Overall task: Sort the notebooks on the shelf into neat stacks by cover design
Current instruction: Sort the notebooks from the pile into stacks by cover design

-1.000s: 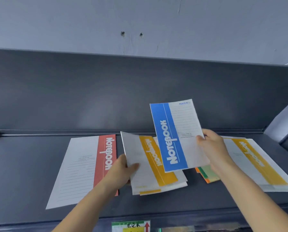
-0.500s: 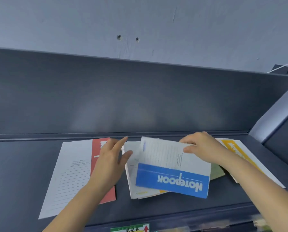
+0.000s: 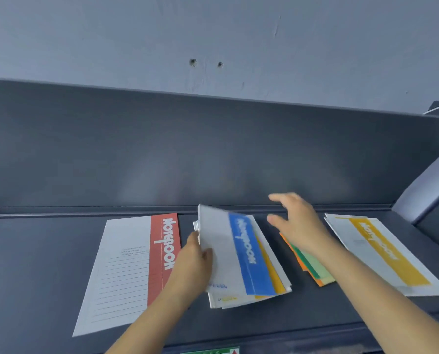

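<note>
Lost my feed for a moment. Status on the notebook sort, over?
Left hand grips middle pile by its edge. Right hand open, above orange-green notebooks. Blue notebook lies atop yellow ones, unsorted. Nothing in the way.

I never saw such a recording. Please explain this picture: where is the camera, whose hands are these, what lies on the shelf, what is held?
There is no machine: a person wears a camera on the head, so you look down at their own bare hands. On the dark shelf lie a red notebook at the left, a middle pile with a blue notebook on top, an orange and green pile, and a yellow notebook at the right. The left hand has its grip on the blue notebook's left edge. The right hand is open above the orange and green pile and holds nothing.
</note>
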A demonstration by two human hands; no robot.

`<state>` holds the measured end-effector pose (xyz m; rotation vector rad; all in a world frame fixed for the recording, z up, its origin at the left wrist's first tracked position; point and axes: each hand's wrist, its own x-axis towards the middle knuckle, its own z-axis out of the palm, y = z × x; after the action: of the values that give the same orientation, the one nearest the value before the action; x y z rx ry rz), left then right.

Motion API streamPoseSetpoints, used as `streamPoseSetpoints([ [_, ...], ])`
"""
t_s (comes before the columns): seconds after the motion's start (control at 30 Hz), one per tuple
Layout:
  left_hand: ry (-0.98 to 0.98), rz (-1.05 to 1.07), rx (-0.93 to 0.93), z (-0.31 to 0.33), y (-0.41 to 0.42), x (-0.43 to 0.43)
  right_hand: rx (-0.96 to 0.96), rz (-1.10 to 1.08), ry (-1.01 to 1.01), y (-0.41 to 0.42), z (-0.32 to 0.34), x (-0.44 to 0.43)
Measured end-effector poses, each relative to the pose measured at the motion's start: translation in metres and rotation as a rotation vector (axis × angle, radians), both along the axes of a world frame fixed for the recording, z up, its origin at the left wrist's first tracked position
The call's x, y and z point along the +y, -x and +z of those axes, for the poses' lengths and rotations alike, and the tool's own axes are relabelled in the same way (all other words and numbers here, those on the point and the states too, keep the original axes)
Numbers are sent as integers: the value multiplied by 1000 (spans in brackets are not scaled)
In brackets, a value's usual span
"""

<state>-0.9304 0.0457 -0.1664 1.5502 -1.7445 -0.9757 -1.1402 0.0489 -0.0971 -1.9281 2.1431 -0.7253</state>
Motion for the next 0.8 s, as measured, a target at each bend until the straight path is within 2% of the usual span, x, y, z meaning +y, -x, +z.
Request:
streamPoseSetpoints([
  [0.1, -121, -115, -254, -20, -2, -1, -189, -99, -397, 7, -39, 11],
  [0.13, -124, -124, -329, -21, -2, 0, -266, -105, -485, 6, -49, 15],
  [0.2, -146, -117, -379, -20, -1, -1, -438, -130, -541, 2, -63, 19],
  [0.37, -173, -79, -288, -26, 10, -8, -709, -228, -535, -4, -67, 17],
  [0.43, -216, -14, -193, -28, 13, -11, -850, -238, -553, -3, -71, 14],
  [0.57, -355, 53, 3, -29, 12, -21, -894, -251, -604, -2, -70, 8],
  [0.67, -357, 67, 16, -26, 15, -22, -975, -242, -631, -4, -69, 7],
  [0.8, -343, 61, 47, -25, 13, -25, -1012, -189, -556, -8, -69, 7],
])
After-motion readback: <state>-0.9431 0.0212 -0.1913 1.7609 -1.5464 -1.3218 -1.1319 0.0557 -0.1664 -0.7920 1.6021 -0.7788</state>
